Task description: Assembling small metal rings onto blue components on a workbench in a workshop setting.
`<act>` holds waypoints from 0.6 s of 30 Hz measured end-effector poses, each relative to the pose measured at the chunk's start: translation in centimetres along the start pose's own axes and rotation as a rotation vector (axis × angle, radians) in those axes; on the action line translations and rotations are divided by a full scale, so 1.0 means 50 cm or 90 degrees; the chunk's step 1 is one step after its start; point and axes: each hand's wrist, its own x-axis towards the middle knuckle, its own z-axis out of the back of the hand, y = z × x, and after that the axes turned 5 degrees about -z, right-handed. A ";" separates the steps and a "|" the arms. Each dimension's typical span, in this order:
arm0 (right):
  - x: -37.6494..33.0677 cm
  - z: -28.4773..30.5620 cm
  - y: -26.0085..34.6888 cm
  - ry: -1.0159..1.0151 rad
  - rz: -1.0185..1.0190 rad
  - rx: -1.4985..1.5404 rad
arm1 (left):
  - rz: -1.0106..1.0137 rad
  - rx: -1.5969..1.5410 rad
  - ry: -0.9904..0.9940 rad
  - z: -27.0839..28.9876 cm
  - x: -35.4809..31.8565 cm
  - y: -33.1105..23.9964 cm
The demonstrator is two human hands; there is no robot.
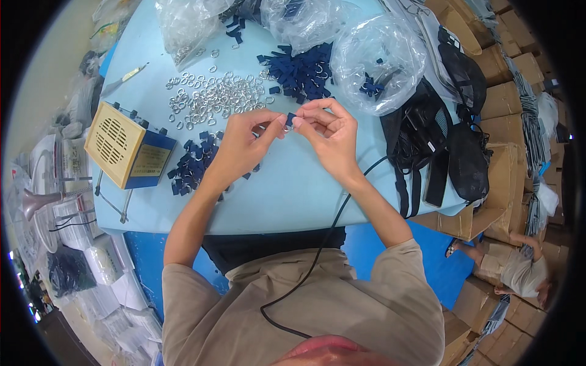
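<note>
At upper centre, the navy fabric tab (291,118) sits between left hand (246,136) and right hand (331,134), both grips pinching it, long axis indeterminate.

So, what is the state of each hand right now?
Left hand: closed, pinching a blue strip.
Right hand: closed, pinching the same strip.

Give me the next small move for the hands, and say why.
Probably ease the navy tab snug around what looks like a silvery ring at its lower edge: the left hand and right hand meet at the tab with their fingertips, and whether it is threaded is too small to tell.
</note>
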 end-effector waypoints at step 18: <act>0.000 0.007 -0.002 0.026 -0.018 -0.006 | 0.015 -0.022 -0.087 -0.018 -0.005 0.002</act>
